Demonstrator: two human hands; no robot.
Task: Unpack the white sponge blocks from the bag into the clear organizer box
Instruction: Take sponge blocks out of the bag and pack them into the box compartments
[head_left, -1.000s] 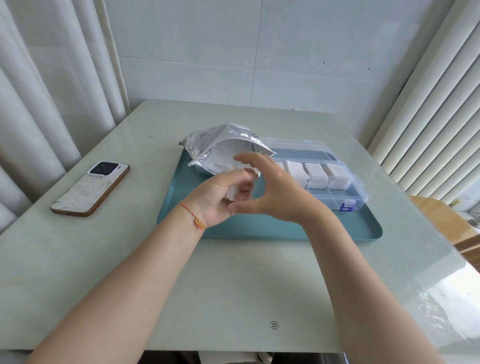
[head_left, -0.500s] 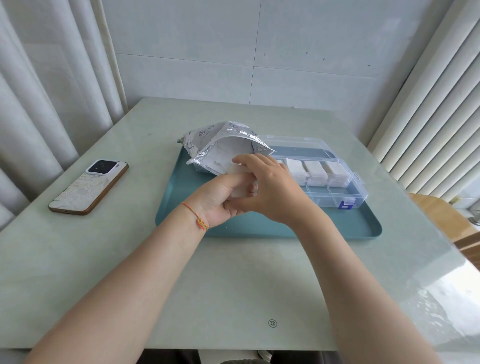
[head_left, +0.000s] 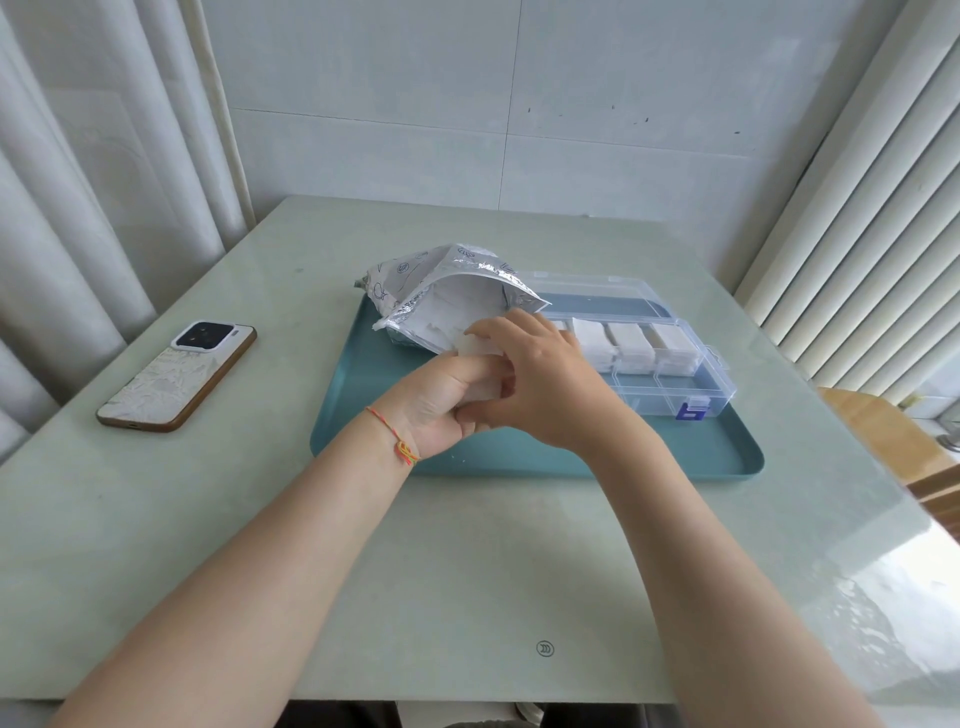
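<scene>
The counter (head_left: 467, 571) is pale green with a glossy sheen, and a small dark round mark sits at its 6 o'clock edge. The tray (head_left: 519, 457) is teal. The bag (head_left: 415, 280) is silver foil printed with grey outline drawings, white inside. The sponge blocks (head_left: 631, 340) are white; the organizer box (head_left: 691, 384) is clear with a blue latch (head_left: 691, 412). At 9 o'clock, the phone (head_left: 176, 376) has a white embossed back, a brown rim and a black camera block. The wrist string (head_left: 397, 439) is red, orange and yellow.

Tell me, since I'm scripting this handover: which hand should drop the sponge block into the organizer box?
Probably the right hand. It lies nearer the clear organizer box, and both hands grip the white sponge block. The left hand sits on the bag side.
</scene>
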